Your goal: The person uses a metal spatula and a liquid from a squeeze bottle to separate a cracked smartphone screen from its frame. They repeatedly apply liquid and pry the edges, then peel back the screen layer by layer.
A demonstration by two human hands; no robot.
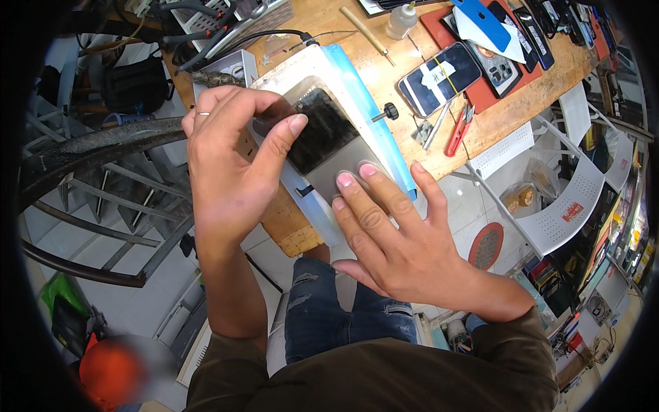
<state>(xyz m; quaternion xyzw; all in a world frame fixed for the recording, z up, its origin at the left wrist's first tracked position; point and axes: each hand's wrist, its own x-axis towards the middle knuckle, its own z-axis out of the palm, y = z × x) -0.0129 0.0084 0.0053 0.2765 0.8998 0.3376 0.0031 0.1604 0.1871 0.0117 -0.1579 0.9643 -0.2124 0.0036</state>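
My left hand is half curled at the upper left edge of a dark glossy panel, thumb and forefinger bent toward each other; I can't tell whether they have hold of that edge. My right hand is open, gripping nothing, its fingers spread and two fingertips resting on the grey plate at the panel's lower end. Panel and plate lie on a white and blue stand with a black knob at its right side, on the wooden counter. To the right lie a phone with a yellow band around it and a red cutter; farther back stands a small bottle.
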